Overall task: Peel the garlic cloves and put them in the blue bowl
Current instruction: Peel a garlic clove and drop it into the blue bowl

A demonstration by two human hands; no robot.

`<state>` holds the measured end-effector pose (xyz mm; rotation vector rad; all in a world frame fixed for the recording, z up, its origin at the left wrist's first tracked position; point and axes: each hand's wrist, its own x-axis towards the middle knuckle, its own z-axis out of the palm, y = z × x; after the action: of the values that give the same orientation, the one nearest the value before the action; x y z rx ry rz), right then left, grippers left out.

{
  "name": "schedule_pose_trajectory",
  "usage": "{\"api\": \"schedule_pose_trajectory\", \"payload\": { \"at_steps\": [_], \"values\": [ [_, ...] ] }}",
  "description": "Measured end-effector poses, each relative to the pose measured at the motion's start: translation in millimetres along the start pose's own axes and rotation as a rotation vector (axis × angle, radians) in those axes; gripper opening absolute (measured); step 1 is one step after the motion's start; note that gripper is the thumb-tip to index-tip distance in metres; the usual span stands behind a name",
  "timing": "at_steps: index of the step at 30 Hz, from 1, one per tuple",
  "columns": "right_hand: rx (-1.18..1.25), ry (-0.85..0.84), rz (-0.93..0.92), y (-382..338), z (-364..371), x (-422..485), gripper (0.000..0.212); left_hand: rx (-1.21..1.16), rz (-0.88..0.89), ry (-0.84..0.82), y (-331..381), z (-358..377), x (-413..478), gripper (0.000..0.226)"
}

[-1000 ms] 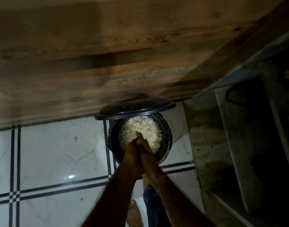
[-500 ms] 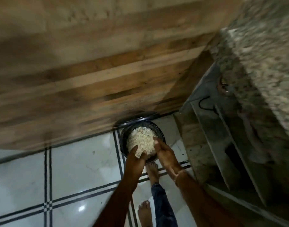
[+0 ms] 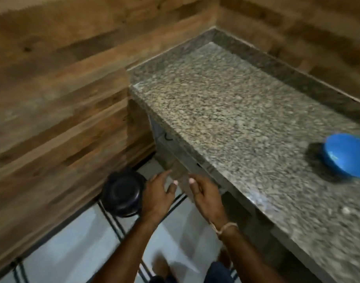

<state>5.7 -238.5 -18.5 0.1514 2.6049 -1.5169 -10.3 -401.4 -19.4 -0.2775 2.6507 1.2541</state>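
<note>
Head view, frame motion-blurred.

Left hand [image 3: 157, 194] and right hand [image 3: 205, 196] are both held low over the tiled floor [image 3: 77, 242], in front of the counter [image 3: 226, 103] edge and below its top. The fingers of both are spread and loosely straight, palms apart. Nothing pinched or cupped that I can make out. The left hand overlaps the right rim of the lidded black bin [image 3: 121, 193]; touching or merely in front of it, cannot tell. There is a thin thread [image 3: 226, 227] on the right wrist.

Bowl [image 3: 346, 155]: blue, on the granite top at the right of the view, partly cut by the frame edge. The inside reads plain blue, but the blur hides any contents. No garlic seen, on the counter or in either hand.

Key relation: the bowl lies to the right of both hands and higher, up on the counter top, well apart from them. The right hand is the nearer one. The left sits beyond it, next to the bin. The bowl is round (no long axis to line up with), so the approach direction looks free.

Judgement: the next reach likely runs up and rightward over the counter edge, right hand leading. The cloves must be located first.
</note>
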Motion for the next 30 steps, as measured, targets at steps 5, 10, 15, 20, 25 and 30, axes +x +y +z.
{"api": "schedule_pose_trajectory", "payload": {
  "at_steps": [5, 10, 15, 20, 25, 30],
  "values": [
    [-0.016, 0.178, 0.008, 41, -106, -36, 0.028, -0.002, 0.154, -0.097, 84, 75, -35, 0.035],
    [-0.079, 0.299, 0.07, 102, -205, -77, 0.029, 0.045, 0.262, -0.217, 159, 162, -62, 0.035],
    [-0.114, 0.363, 0.147, 167, -277, -106, 0.032, 0.076, 0.308, -0.326, 214, 248, -78, 0.039],
    [-0.178, 0.554, 0.251, 224, -323, -121, 0.034, 0.165, 0.424, -0.397, 241, 313, -82, 0.028],
    [-0.314, 0.522, 0.379, 252, -355, -104, 0.045, 0.347, 0.575, -0.379, 251, 356, -77, 0.018],
    [-0.498, 0.523, 0.341, 258, -354, -98, 0.028, 0.383, 0.622, -0.399, 249, 365, -69, 0.022]
  ]
}}
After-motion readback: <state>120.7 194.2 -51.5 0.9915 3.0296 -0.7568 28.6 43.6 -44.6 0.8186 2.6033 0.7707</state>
